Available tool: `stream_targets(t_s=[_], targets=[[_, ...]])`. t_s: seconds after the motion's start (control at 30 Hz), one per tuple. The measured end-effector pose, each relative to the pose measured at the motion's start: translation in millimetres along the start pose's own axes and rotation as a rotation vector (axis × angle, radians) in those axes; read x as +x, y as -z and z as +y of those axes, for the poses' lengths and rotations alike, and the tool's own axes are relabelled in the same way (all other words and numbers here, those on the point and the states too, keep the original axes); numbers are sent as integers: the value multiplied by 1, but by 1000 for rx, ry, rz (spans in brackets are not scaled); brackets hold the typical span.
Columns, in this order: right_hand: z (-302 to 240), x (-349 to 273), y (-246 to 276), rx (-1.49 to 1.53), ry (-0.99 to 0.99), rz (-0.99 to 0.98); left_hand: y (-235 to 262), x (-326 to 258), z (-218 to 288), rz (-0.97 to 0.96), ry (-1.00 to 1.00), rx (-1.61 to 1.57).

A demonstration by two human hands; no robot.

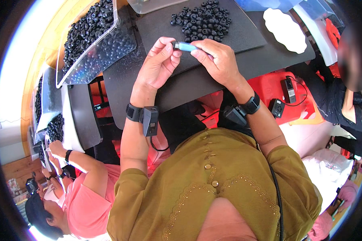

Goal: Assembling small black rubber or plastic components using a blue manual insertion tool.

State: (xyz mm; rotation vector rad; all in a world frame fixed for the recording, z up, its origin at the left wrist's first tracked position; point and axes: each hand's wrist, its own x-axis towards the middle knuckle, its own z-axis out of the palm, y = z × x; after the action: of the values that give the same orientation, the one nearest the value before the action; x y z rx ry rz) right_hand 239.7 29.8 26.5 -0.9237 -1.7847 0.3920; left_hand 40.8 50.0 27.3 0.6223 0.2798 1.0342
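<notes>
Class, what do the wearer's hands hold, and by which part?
Right hand: blue tool, by its right end. Left hand: black piece; part gripped unclear.

Lettering: none I can read | my left-wrist box (150, 121): possibly tiny markings, too small for me to make out | black device (288, 90) on red stool (265, 85): nothing legible

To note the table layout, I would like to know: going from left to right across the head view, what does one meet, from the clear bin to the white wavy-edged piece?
Clear bin, left grip, blue tool, right grip, white wavy-edged piece.
</notes>
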Motion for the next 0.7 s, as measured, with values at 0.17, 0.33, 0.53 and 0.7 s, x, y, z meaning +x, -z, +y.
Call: stream_targets(t_s=[0.17, 0.33, 0.53, 0.7], targets=[[12, 7, 3, 78, -164, 122, -6, 1, -8, -123, 138, 366], [5, 3, 7, 228, -190, 57, 5, 1, 5, -13, 76, 108], [7, 3, 5, 312, -200, 5, 2, 3, 2, 20, 33, 14], [1, 4, 4, 187, -54, 54, 1, 3, 3, -29, 46, -45]])
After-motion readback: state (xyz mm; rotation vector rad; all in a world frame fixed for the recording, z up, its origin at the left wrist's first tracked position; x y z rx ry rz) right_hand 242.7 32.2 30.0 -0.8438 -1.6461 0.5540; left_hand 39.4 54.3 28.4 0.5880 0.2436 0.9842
